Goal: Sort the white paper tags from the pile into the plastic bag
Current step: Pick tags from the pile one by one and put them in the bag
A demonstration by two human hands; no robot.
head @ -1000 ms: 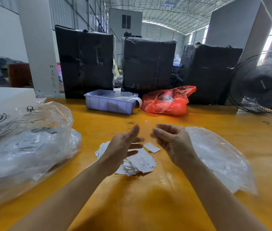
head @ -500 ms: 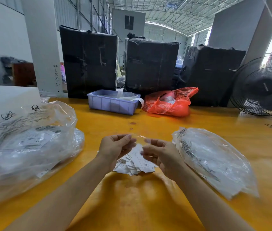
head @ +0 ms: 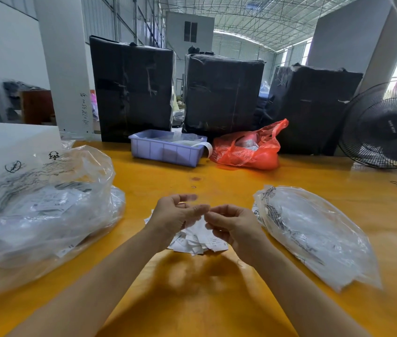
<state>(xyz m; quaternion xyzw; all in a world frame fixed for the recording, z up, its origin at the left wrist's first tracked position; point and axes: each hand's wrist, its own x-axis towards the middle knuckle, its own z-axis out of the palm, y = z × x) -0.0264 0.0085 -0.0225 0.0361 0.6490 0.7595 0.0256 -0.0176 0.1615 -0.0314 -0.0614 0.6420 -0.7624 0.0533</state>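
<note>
Both bare forearms extend forward from bottom of view, converging toward centre. Left hand [head: 172,216] raised, back toward camera, fingers curled, thumb and forefinger tips brought together. Right hand [head: 235,227] just beside it, slightly lower, fingers curled inward, thumb toward left hand. Fingertips of both hands meet or nearly meet at centre; whether they pinch something small and clear cannot be told.

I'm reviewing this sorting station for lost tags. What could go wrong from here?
The standing fan faces the table; if it runs, its draught could scatter the loose pile of white paper tags. Both the left hand and the right hand work above the pile, away from either clear plastic bag, so a dropped tag may fall back unsorted.
</note>
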